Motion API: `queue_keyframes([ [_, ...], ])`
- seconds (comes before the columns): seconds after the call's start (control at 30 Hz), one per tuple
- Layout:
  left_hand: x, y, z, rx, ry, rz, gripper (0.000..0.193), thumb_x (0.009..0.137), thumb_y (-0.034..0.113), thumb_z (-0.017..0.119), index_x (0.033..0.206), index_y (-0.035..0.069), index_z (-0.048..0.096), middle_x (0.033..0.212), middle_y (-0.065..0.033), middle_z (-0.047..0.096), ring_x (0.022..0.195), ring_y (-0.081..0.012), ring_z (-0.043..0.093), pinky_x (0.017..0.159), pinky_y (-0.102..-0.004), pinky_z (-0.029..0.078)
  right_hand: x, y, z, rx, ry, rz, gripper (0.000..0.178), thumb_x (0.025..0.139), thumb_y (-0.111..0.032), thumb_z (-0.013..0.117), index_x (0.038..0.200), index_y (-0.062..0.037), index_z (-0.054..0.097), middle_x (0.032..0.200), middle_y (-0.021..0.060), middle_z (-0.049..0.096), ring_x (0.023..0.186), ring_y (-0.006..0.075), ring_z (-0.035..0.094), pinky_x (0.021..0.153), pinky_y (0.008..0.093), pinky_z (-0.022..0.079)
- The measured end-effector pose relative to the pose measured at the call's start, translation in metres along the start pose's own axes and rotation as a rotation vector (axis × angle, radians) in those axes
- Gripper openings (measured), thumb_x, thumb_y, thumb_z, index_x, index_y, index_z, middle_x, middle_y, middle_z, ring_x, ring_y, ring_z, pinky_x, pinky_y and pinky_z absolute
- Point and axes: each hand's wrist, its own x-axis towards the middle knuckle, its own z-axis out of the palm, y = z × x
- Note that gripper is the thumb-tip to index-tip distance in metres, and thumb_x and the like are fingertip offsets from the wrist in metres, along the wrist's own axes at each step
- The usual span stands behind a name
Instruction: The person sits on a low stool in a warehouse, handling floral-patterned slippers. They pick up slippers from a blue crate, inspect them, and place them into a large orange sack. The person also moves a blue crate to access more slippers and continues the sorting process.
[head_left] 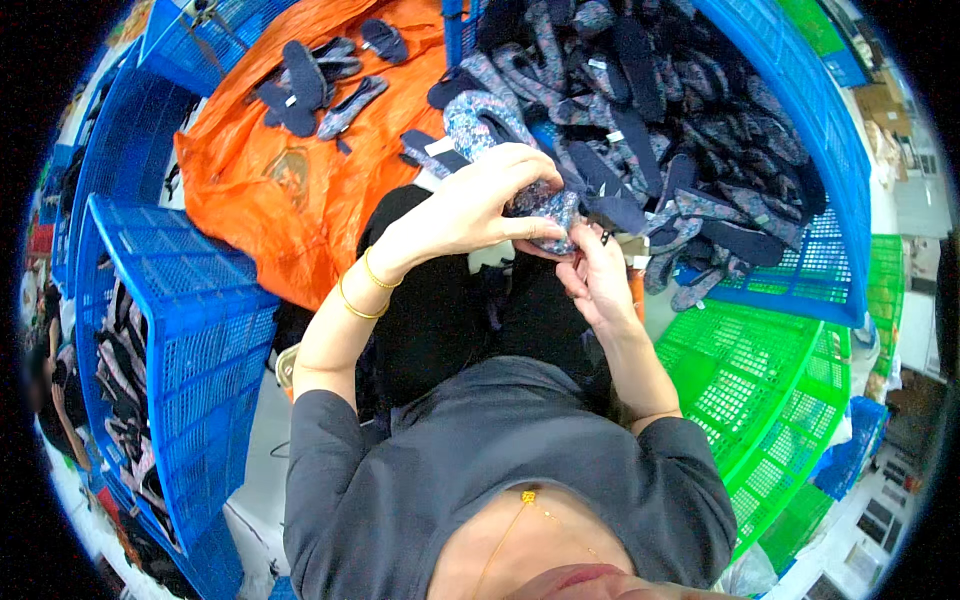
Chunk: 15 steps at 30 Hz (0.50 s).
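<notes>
In front of my lap I hold a dark blue slipper with a speckled, flowery fabric upper (556,206). My left hand (498,190) curls over it from the left, thumb along its near side. The fingertips of my right hand (603,275) pinch its near right edge; part of the slipper is hidden behind my fingers. Just beyond my left hand lies another patterned slipper (480,118), close to a navy sole with a white label (438,147).
A blue crate (845,235) heaped with similar slippers stands ahead right. Several slippers (303,88) lie on an orange sheet (240,160) ahead left. Another blue crate (205,340) with slippers is at my left, green crates (745,380) at my right.
</notes>
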Motion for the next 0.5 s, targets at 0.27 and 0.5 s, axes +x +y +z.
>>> queue_keyframes([
  [0.27,-0.05,0.0,0.005,-0.052,-0.149,0.015,0.05,0.074,0.037,0.077,0.102,0.002,0.054,0.1,-0.0114,0.056,0.096,-0.0259,0.054,0.083,-0.0353,0.044,-0.041,0.046,0.02,0.062,-0.149,0.21,0.034,0.1,-0.031,0.046,0.118,-0.0027,0.053,0.1,0.0248,0.067,0.039,0.0011,0.042,0.034,0.0155,0.023],
  [0.5,-0.068,0.025,0.005,-0.156,-0.175,-0.345,0.039,0.073,0.012,0.068,0.109,0.003,0.057,0.102,-0.0116,0.059,0.099,-0.0262,0.057,0.092,-0.0351,0.044,-0.054,0.051,0.02,0.032,-0.117,0.252,0.028,0.098,-0.023,0.05,0.112,0.0015,0.052,0.091,0.0241,0.068,0.038,0.0049,0.04,0.035,0.0169,0.026],
])
